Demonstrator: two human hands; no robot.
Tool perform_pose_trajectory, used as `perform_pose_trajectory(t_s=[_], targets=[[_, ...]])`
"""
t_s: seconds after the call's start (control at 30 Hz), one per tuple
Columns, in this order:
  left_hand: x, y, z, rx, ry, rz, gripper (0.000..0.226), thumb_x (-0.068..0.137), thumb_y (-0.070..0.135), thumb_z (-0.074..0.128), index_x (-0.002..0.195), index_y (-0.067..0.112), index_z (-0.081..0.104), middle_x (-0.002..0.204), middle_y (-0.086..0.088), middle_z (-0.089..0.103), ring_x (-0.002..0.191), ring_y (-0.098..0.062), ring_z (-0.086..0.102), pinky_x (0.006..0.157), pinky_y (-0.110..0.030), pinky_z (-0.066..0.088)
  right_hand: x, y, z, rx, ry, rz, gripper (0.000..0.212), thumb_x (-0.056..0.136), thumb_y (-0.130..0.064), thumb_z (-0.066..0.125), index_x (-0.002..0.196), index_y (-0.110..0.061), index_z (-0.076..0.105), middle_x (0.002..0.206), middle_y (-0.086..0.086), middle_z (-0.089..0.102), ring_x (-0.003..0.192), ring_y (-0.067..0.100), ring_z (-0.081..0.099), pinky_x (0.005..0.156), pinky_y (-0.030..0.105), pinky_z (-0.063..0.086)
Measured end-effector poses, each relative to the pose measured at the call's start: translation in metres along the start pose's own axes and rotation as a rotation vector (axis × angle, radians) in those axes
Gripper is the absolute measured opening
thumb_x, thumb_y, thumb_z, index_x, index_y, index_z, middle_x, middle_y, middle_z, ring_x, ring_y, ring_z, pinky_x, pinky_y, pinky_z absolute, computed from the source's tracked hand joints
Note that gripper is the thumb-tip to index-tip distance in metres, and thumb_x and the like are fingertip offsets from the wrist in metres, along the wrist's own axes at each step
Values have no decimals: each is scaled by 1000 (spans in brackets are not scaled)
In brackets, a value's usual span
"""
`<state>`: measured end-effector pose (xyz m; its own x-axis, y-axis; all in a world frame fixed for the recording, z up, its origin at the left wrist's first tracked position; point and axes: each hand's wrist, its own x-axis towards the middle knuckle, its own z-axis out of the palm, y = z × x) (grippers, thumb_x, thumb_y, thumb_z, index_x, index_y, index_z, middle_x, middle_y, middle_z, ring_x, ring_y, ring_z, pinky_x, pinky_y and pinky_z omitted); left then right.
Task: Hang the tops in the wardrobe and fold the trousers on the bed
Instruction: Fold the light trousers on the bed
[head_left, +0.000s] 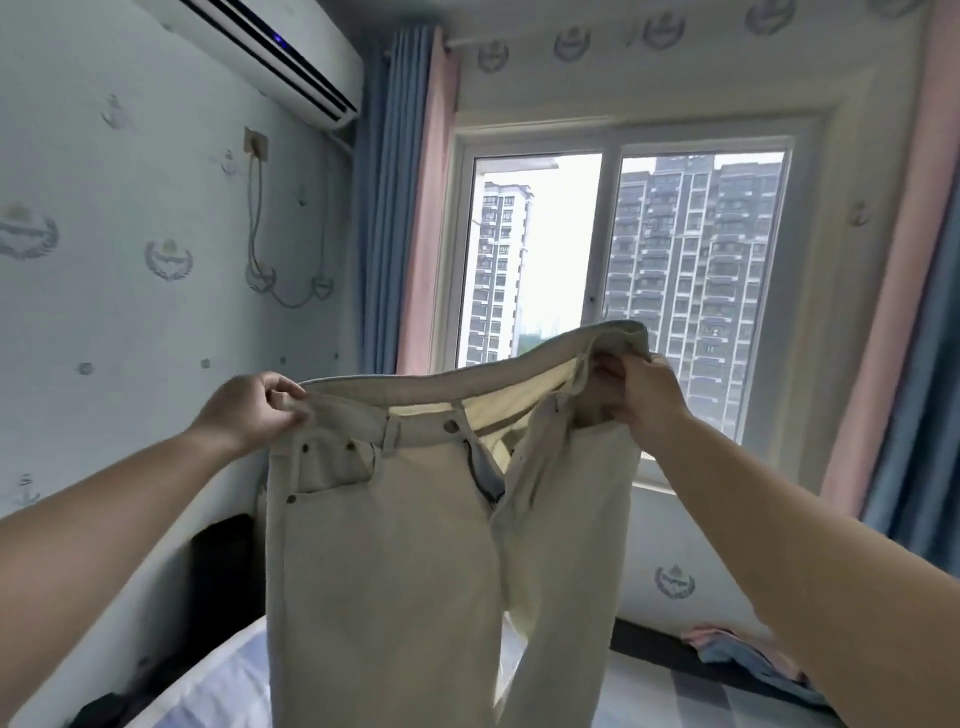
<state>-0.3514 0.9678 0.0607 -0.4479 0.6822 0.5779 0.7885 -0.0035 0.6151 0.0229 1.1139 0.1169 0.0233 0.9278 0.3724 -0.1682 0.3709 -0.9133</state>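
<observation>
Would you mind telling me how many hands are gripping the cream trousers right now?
2: the left hand pinches one end of the cream trousers' waistband, the right hand grips the other.

Both arms raised, grips (254, 410) (641, 397) pinched

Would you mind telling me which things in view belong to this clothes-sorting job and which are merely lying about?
Part of the job: cream trousers, gripped at the waistband by left hand and right hand; bed; pile of clothes.

Just there: air conditioner; curtains; window.
</observation>
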Motion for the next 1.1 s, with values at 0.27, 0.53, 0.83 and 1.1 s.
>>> perform_pose_trajectory(t_s=[0.27,0.53,0.83,1.1], targets=[[12,78,-24,9,248,187,24,73,21,82,88,13,65,76,-2,63,75,-24,59,65,-30,37,14,-57,-40,-178,67,-240,23,78,-17,70,98,-11,63,91,12,68,89,28,65,81,39,51],[23,191,-56,-26,408,405,28,77,26,77,81,11,53,68,2,52,60,-12,45,53,-24,35,34,-161,-63,-164,149,-499,29,75,-27,77,96,-15,60,84,0,64,74,10,60,67,22,44],[-23,170,-42,-519,258,139,17,66,21,69,70,17,53,62,2,47,55,-14,43,50,-25,35,63,-124,-37,-235,88,-383,51,75,-37,75,110,-5,55,88,5,63,88,24,61,76,34,47],[-130,9,8,-546,183,-279,16,59,21,63,68,18,50,59,4,46,51,-12,44,46,-22,35,28,103,40,-364,-102,7,61,72,-32,78,121,-5,54,111,14,64,100,27,61,90,40,51]])
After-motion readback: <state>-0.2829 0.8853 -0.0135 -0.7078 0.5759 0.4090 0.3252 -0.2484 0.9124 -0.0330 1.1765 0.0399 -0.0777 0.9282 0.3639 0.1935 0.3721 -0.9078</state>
